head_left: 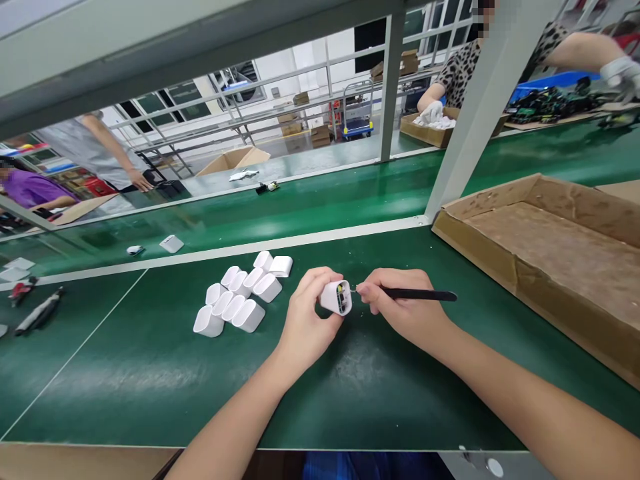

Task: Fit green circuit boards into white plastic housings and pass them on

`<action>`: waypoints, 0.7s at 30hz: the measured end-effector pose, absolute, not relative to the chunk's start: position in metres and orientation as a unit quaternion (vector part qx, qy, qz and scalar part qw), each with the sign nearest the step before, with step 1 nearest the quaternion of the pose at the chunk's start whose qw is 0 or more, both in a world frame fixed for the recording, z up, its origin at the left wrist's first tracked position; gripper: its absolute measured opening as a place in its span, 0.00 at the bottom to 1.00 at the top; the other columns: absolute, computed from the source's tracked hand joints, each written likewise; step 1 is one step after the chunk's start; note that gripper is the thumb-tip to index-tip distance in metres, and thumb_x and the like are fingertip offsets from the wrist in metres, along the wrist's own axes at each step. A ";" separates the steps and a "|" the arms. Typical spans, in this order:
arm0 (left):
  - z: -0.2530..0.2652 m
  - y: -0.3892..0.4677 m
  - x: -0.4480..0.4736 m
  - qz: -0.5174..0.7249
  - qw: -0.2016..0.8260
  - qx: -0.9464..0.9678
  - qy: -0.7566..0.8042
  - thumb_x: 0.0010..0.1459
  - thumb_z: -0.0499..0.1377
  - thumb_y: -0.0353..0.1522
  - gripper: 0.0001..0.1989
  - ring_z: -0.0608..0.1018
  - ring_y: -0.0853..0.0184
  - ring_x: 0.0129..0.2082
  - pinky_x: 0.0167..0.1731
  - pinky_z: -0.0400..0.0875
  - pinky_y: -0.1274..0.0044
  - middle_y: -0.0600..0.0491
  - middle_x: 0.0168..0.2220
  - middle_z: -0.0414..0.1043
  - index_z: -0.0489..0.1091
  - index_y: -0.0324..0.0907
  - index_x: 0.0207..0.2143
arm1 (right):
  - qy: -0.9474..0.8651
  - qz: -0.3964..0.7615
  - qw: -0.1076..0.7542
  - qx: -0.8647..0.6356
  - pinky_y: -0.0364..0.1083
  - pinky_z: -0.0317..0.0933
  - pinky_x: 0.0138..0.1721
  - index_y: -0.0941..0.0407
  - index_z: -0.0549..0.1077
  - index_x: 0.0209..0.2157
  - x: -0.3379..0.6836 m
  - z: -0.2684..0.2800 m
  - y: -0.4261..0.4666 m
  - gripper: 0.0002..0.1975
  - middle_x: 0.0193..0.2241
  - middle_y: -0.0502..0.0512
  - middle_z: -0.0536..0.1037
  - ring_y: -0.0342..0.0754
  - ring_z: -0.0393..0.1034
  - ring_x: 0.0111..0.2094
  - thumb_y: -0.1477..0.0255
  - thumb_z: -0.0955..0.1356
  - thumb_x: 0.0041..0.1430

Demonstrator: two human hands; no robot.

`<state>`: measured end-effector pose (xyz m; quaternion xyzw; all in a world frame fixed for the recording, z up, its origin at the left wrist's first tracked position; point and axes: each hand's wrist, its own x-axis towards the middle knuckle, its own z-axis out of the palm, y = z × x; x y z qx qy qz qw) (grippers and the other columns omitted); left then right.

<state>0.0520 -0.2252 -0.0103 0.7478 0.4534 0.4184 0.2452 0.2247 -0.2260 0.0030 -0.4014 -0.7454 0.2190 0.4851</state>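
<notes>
My left hand (310, 320) is closed around a small white plastic housing (330, 297), its open end turned to the right. Inside that opening, a circuit board with small yellow and dark parts (343, 298) shows. Between the fingertips of my right hand (405, 303) is a slim black tool, probably tweezers (425, 294). Its thin tip points left at the housing's opening; whether it touches anything inside, I cannot tell. Left of my hands, several white housings (249, 315) lie grouped on the green work surface (165, 373).
A shallow cardboard box (475, 260) stands on the right. Metal posts (393, 87) rise behind the bench. On the far left lie dark tools (39, 313). Across the green conveyor belt (320, 193), co-workers handle parts; one has a gloved hand (433, 113) over a small carton.
</notes>
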 end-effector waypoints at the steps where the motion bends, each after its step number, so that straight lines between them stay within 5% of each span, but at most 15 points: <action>1: -0.010 -0.225 0.052 0.418 0.244 0.748 0.454 0.44 0.58 0.19 0.20 0.72 0.68 0.40 0.31 0.67 0.80 0.52 0.42 0.66 0.67 0.44 0.40 | -0.746 0.219 0.486 -0.400 0.42 0.54 0.23 0.56 0.69 0.19 0.225 0.003 -0.226 0.20 0.16 0.48 0.69 0.40 0.61 0.18 0.63 0.63 0.63; 21: -0.012 -0.227 0.054 0.404 0.213 0.776 0.435 0.46 0.57 0.20 0.16 0.72 0.66 0.38 0.33 0.69 0.77 0.51 0.40 0.67 0.67 0.44 0.38 | -0.762 0.223 0.441 -0.418 0.42 0.52 0.23 0.56 0.64 0.16 0.219 -0.001 -0.229 0.22 0.14 0.47 0.66 0.40 0.59 0.18 0.64 0.61 0.64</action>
